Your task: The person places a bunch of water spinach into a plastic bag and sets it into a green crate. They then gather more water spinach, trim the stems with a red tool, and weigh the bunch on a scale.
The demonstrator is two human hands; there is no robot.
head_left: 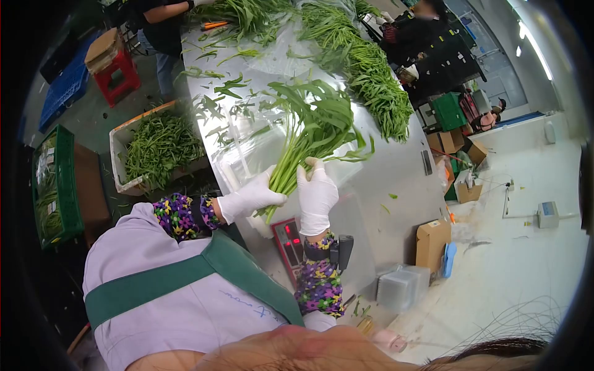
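Over the metal table, a bunch of water spinach (pixel 315 117) is held with its long stems toward me and its narrow leaves pointing away. My left hand (pixel 255 196), in a white glove, is wrapped round the lower stems. My right hand (pixel 317 196), gloved too, has its fingers curled against the stems higher up, just below the leaves. Below the cut ends sits a red digital scale (pixel 287 242) with lit figures, partly covered by my right forearm. Loose leaves (pixel 230 86) are scattered on the table left of the bunch.
A long heap of water spinach (pixel 377 86) lines the table's far right side. A white crate of greens (pixel 117 154) and a green crate (pixel 65 204) stand at the left. Clear plastic boxes (pixel 402 287) and a cardboard box (pixel 431 244) are at the right. Other people work across the table.
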